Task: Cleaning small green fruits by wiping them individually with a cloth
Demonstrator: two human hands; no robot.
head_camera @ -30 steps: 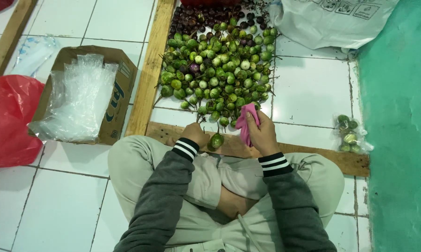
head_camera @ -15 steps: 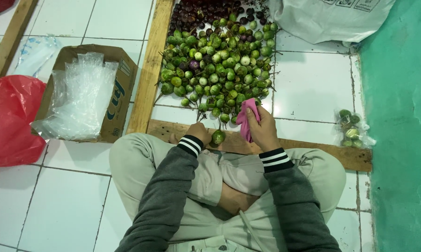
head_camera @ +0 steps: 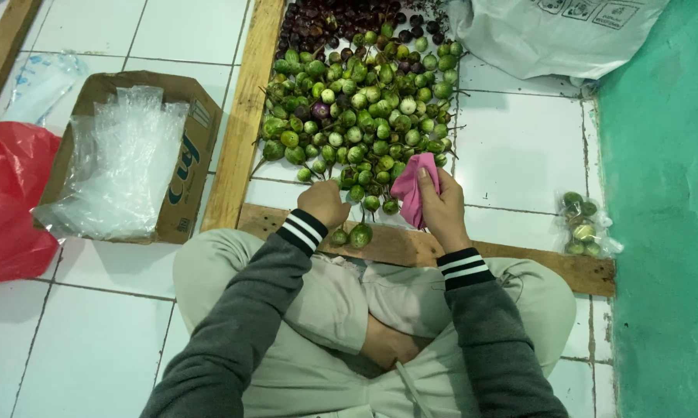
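Your right hand (head_camera: 440, 207) is closed around a pink cloth (head_camera: 413, 190), thumb on top, fingers wrapped under it; the cloth sits at the near edge of the heap. Your left hand (head_camera: 323, 203) is curled into a loose fist, knuckles up, at the near edge of the same heap; whether it holds a fruit, you cannot tell from here.

Counts: one large heap of small round green eggplants (head_camera: 356, 116), too many to number, with one purple one among them. Two green ones (head_camera: 352, 235) lie apart on the wooden plank (head_camera: 519, 259), just in front of your left hand. One pile of dark red fruit (head_camera: 341, 17) behind the green. One small clear bag of green fruit (head_camera: 583, 226) to the right. One cardboard box (head_camera: 190, 166) of clear plastic bags, one red bag (head_camera: 8, 201), one white sack (head_camera: 550, 35).
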